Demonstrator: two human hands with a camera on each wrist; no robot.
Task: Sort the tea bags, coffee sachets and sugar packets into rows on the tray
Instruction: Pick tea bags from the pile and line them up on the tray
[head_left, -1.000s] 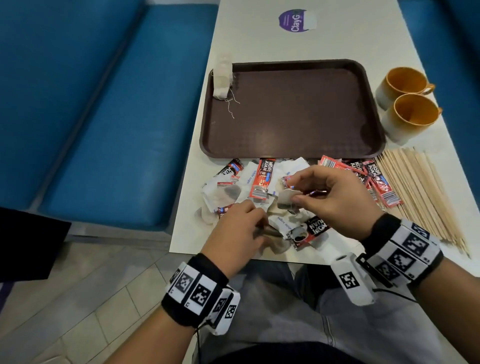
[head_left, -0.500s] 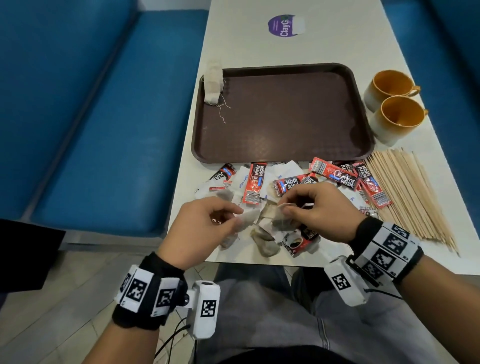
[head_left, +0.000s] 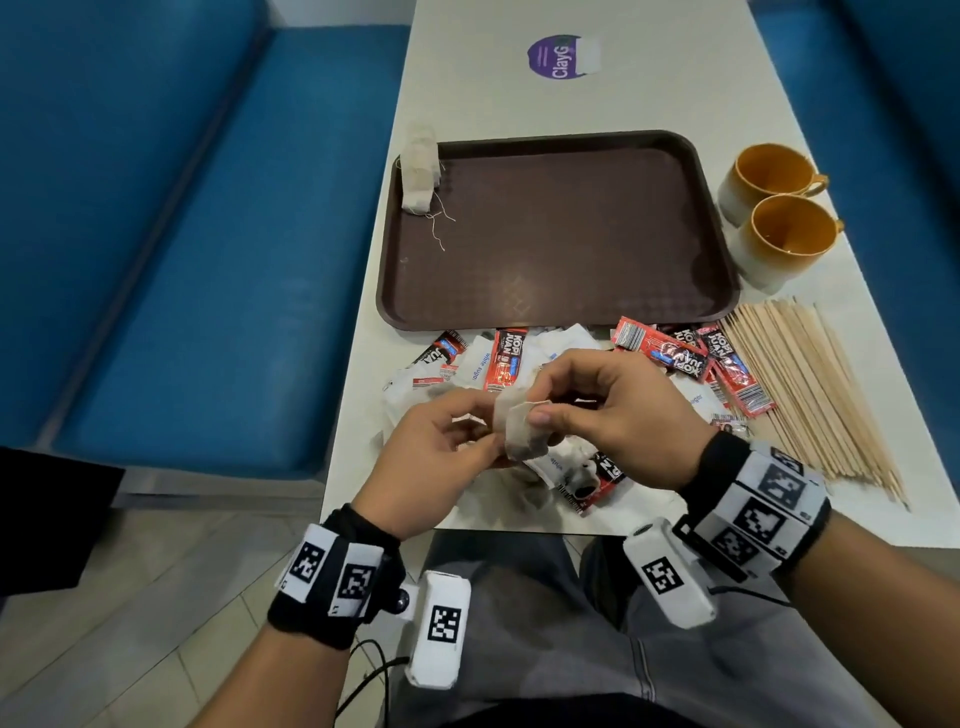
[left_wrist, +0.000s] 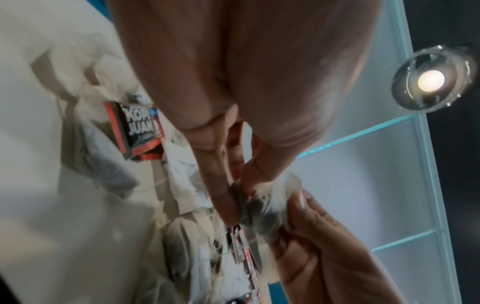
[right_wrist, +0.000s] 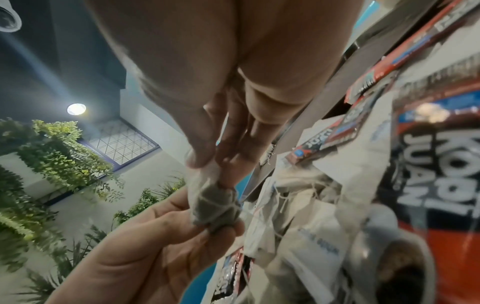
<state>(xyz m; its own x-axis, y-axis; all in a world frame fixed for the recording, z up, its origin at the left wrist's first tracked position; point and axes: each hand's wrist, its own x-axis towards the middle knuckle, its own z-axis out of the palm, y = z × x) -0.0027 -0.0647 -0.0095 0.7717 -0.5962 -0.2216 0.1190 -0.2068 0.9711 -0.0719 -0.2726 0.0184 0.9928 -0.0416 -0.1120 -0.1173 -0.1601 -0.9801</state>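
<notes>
Both hands hold one pale tea bag (head_left: 522, 431) just above the pile at the table's near edge. My left hand (head_left: 441, 457) pinches its lower end (right_wrist: 215, 218); my right hand (head_left: 613, 410) pinches its top between thumb and fingers (left_wrist: 275, 205). Under the hands lies a mixed heap of red coffee sachets (head_left: 506, 358), white sugar packets (head_left: 478, 364) and more tea bags. The brown tray (head_left: 561, 312) sits beyond it, with a small stack of tea bags (head_left: 418, 174) at its far left corner.
Two orange mugs (head_left: 779, 228) stand right of the tray. A bundle of wooden stir sticks (head_left: 810, 389) lies at the right edge. More red sachets (head_left: 691, 358) lie beside the sticks. A blue bench (head_left: 197, 234) runs along the left.
The hands have come together and lifted a tea bag out of the pile; earlier each was picking among the packets separately.
</notes>
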